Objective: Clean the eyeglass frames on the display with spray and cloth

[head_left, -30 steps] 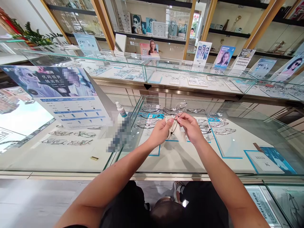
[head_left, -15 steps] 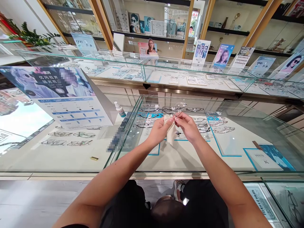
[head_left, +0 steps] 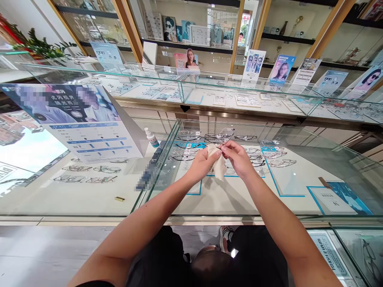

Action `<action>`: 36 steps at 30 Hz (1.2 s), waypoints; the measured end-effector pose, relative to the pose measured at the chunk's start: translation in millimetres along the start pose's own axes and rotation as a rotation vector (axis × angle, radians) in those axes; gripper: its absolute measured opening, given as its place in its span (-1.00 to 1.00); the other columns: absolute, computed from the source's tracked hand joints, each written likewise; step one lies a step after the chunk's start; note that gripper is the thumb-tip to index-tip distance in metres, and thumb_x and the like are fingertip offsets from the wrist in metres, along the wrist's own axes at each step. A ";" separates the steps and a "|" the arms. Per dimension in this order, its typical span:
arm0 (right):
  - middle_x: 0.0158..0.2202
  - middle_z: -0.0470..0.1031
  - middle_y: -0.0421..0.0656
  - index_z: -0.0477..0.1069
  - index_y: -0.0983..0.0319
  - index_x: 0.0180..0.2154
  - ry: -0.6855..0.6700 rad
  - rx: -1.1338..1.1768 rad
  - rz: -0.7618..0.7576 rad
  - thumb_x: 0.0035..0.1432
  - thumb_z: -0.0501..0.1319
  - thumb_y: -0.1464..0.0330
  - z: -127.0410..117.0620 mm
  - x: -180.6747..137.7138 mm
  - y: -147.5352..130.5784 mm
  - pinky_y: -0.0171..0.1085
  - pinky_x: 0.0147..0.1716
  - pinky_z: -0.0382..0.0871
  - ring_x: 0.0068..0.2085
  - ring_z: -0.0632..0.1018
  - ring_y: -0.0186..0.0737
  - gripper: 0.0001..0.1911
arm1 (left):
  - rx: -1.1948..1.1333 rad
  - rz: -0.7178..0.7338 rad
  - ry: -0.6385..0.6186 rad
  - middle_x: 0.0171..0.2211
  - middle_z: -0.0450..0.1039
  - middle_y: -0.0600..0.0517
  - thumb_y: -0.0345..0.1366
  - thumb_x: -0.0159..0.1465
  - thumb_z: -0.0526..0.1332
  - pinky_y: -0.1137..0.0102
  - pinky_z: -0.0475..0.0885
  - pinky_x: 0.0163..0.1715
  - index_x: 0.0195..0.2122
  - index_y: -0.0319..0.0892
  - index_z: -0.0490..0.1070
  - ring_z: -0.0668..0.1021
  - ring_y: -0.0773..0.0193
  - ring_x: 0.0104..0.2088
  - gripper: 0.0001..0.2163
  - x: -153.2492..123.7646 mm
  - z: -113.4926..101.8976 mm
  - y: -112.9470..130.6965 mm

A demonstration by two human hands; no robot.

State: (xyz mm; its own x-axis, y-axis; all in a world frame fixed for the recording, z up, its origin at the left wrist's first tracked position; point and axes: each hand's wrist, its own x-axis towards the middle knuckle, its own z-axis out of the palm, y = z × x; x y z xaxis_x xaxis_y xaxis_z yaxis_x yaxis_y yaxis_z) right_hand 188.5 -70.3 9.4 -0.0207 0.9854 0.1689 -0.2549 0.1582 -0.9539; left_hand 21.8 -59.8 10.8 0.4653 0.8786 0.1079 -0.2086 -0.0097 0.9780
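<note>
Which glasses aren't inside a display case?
The thin-framed pair held above the counter by the right hand, left hand pressing a cream cloth to it; the rest lie under glass.

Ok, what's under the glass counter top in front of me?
Rows of display frames on a white lining with blue-edged cards. The left hand with the cloth and the right hand holding glasses hide whatever lies directly beneath.
</note>
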 end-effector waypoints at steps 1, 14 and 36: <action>-0.27 0.59 -0.21 0.54 0.12 -0.38 -0.011 -0.002 -0.009 0.06 0.53 0.06 0.4 -0.4 0.0 -0.23 -0.28 0.28 -0.31 0.41 -0.26 -0.67 | 0.008 0.013 0.006 -0.49 0.40 0.09 0.23 0.23 0.42 0.47 0.26 -0.51 -0.38 -0.19 0.40 0.36 0.41 -0.52 -0.47 -0.2 0.2 -0.6; -0.29 0.66 -0.22 0.54 0.14 -0.40 0.101 0.115 0.098 -0.09 0.57 0.14 -3.2 1.6 -6.5 -0.27 -0.31 0.36 -0.34 0.49 -0.26 -0.68 | 0.064 -0.031 -0.285 -0.37 0.48 0.02 0.20 0.28 0.39 0.42 0.32 -0.38 -0.23 -0.23 0.53 0.42 0.33 -0.41 -0.50 3.2 -23.6 7.9; -0.27 0.65 -0.22 0.56 0.16 -0.39 0.032 0.192 0.090 -0.04 0.58 0.12 5.8 -4.6 -8.8 -0.31 -0.35 0.36 -0.37 0.48 -0.30 -0.67 | 0.072 0.050 -0.161 -0.47 0.33 0.13 0.18 0.17 0.50 0.47 0.18 -0.46 -0.32 -0.21 0.39 0.30 0.42 -0.48 -0.47 2.0 -13.4 -1.0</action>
State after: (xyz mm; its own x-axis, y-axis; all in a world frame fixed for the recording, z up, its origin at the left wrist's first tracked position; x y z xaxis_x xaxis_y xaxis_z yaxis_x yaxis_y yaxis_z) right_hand 185.2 -76.6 18.4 -0.0219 0.9970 0.0747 -0.4334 0.0579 -0.8993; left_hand 11.4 -51.7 7.7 0.5887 0.7884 0.1786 -0.1755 -0.0910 0.9803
